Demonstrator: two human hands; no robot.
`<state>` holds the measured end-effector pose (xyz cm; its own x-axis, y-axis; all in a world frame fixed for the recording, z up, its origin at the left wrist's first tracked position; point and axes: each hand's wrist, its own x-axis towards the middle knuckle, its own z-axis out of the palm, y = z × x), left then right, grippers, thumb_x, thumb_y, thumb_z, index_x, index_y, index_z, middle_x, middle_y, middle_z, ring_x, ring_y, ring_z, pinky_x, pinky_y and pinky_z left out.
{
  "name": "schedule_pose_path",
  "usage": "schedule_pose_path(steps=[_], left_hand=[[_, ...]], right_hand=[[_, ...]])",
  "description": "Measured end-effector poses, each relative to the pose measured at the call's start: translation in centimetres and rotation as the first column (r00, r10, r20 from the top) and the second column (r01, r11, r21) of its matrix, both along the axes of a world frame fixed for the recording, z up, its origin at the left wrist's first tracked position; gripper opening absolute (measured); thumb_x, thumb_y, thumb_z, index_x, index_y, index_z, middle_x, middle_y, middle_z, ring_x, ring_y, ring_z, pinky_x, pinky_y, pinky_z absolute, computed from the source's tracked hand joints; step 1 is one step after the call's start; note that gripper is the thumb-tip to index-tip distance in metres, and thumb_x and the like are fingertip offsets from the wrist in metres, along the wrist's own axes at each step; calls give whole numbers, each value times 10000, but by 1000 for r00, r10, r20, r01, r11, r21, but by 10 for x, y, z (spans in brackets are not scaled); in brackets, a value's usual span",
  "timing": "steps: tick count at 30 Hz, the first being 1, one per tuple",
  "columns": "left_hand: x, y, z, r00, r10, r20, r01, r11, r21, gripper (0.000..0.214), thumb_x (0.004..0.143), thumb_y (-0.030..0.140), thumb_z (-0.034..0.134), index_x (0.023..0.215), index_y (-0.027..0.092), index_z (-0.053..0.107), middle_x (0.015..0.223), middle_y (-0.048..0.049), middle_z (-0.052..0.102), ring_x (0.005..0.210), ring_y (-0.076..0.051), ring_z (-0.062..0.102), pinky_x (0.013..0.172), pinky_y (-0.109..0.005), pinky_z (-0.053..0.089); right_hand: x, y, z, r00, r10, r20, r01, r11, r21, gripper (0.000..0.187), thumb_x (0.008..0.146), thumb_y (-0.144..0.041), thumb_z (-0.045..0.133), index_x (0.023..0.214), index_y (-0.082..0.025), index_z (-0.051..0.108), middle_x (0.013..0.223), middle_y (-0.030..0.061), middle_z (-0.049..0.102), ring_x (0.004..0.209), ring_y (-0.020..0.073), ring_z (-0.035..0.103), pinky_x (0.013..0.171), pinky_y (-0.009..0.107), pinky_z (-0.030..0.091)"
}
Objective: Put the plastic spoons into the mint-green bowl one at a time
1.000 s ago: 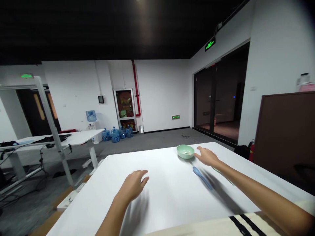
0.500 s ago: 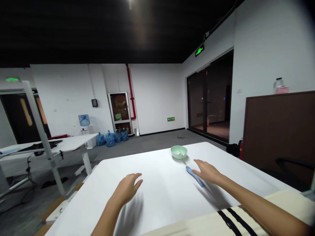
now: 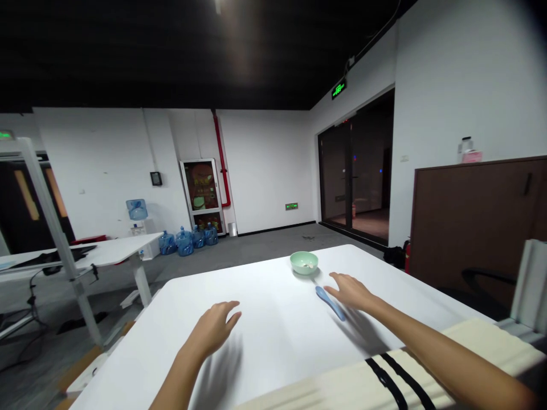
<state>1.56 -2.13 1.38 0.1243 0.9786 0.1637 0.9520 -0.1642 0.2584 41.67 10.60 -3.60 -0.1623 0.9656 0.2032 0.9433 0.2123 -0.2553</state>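
Note:
Over the left part of the white table [image 3: 265, 330] hovers my left hand [image 3: 216, 327], its thumb and fingers apart and nothing in it. My right hand [image 3: 350, 291] is also open and empty, just right of a blue spoon [image 3: 330, 303]; whether it touches the spoon I cannot tell. The spoon lies slantwise on the tabletop. Beyond it, near the far edge, stands a light green bowl [image 3: 303, 263] with something small and whitish inside, too small to name.
A cream cloth with black stripes [image 3: 342, 378] lies along the near edge. To the left is another white table [image 3: 115, 250] with a metal post [image 3: 55, 210]. Blue water bottles [image 3: 184, 242] stand by the back wall. A brown cabinet [image 3: 470, 210] is at the right.
The view has turned slightly to the right, so everything sits a bit further left. Both hands stay open over the table; the spoon and bowl keep their places.

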Motion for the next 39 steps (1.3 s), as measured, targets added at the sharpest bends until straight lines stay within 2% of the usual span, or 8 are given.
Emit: schedule_pose_path(steps=[4,11,15,23,28,31,35,39], left_hand=[[2,1,1,1000,-10,4,10,1000,-5,512,931,529,354,1285,245,591,1304,-68,635,1215,-262,559,983,-385,437],[0,4,-1,1000,-23,3,23,1000,-3,495,939,509,344,1292,256,582,1282,-64,647,1186,-258,578,956,-372,449],[1,5,-1,1000,-29,0,29,1000,5,485,946,494,339,1299,260,576,1268,-55,654,1170,-253,588,948,-365,452],[1,5,1,999,-38,16,37,999,13,469,955,487,344,1310,278,568,1261,-43,656,1135,-253,605,933,-364,453],[0,8,2,999,-38,9,38,999,-4,458,958,473,352,1307,274,571,1247,-47,663,1125,-254,611,930,-365,452],[0,9,1,999,-33,5,33,999,1,454,960,468,353,1304,271,571,1244,-50,665,1120,-253,613,923,-361,453],[-2,10,-1,999,-41,-1,41,999,13,466,961,473,344,1312,261,565,1247,-51,664,1115,-251,616,917,-360,459],[-2,11,-2,999,-47,-3,47,999,26,481,958,491,336,1310,256,567,1261,-52,657,1136,-254,607,934,-367,456]], right_hand=[[-8,20,17,1000,-13,29,12,999,49,513,908,-503,438,1272,-160,553,1192,164,636,1103,283,587,837,325,420],[-39,82,38,993,-88,79,86,996,37,421,893,-467,467,1125,-165,647,1148,158,658,1066,281,611,812,327,439],[-57,115,33,984,-158,88,162,986,-39,384,872,-444,510,1056,-152,679,1133,167,665,1037,269,631,792,312,454],[-70,162,11,961,-272,52,276,953,-127,456,808,-457,610,1138,-146,656,1153,185,653,1060,275,634,808,314,472],[-74,173,-5,960,-274,60,280,946,-162,516,780,-438,635,1212,-158,616,1206,170,635,1071,275,627,802,317,482],[-77,173,-5,960,-273,56,278,947,-159,487,798,-417,616,1204,-147,618,1218,176,629,1059,274,630,777,312,481],[-76,164,10,966,-256,42,259,956,-139,404,837,-410,557,1108,-128,655,1156,185,651,988,282,652,708,303,461],[-64,142,31,985,-170,4,170,982,-88,329,850,-423,529,883,-141,697,986,160,700,853,242,666,638,264,406]])
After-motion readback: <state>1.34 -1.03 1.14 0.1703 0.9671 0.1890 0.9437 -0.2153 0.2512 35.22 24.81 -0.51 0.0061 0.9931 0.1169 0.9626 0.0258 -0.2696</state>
